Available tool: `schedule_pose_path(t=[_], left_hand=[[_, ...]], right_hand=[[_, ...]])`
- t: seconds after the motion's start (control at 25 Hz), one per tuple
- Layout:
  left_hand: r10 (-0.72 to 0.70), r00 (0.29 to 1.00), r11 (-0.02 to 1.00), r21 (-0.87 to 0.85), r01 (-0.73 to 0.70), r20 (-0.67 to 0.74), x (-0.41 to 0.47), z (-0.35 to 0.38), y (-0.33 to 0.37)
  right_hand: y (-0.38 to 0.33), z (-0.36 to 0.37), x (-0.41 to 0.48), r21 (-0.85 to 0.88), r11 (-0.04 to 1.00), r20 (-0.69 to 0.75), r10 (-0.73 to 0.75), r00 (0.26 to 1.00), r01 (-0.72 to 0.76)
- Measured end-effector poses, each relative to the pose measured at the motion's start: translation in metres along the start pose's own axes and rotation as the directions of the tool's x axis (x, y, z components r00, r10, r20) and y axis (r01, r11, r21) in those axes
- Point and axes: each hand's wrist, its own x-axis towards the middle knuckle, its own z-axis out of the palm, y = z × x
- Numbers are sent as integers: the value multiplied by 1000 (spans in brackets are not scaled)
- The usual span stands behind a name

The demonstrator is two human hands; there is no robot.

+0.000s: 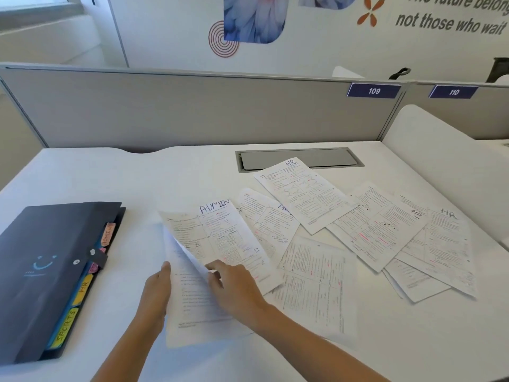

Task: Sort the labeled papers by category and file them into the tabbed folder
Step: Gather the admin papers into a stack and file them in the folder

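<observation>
A white ADMIN sheet (220, 238), headed in blue handwriting, is held raised at its near left corner, pinched between the thumb and forefinger of the right hand (234, 290). It is printed in dense columns with small red marks, and its left edge is curled up off the lower sheet (192, 312). The lower sheet, which carries sparse lines of text, is gripped at its left edge by the left hand (155, 293). The thumb is laid on top, and the other fingers are hidden under the paper.

To the right, more printed papers are spread overlapping on the white tabletop (110, 175). One HR sheet (303, 194) is laid furthest back, over the edge of a grey cable hatch (297, 158). Two more sheets marked HR (385, 224) (446, 244) are seen at the far right, streaked with pink highlighter. An unlabelled sheet (316, 285) is placed just beside the right forearm.

At the left, well apart from the papers, the dark navy tabbed folder (49, 271) is laid closed, a pale smiling face printed on its cover. Tabs are shown along its right edge: a pink ADMIN tab (108, 232), a yellow HR tab (82, 288) and a yellow SPORTS tab (66, 329).
</observation>
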Motion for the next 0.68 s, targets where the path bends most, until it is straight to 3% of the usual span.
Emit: schedule_pose_path(t=[0.12,0.16,0.24,0.36,0.48,0.56,0.68], left_hand=[[38,999,999,39,-38,-4,1,1,0],[59,998,996,62,-58,-3,3,0,-2],[66,998,993,94,-68,21,8,-3,-6],[42,999,988,150,-46,28,11,-6,-11],[81,997,987,142,-79,-11,9,-11,-13],[103,994,988,121,-98,-30,10,-17,-14],[119,991,990,77,-115,-58,12,-27,-10]], right_hand=[[2,-5,0,416,895,99,132,986,-161],[6,-10,2,455,872,65,167,984,-178],[23,-25,10,326,925,-138,249,959,-193],[53,-41,19,171,894,-414,447,793,-414],[69,-41,23,87,762,-469,600,648,-642],[68,-34,27,-25,697,-489,617,617,-717],[61,-26,39,-44,658,-520,628,580,-752]])
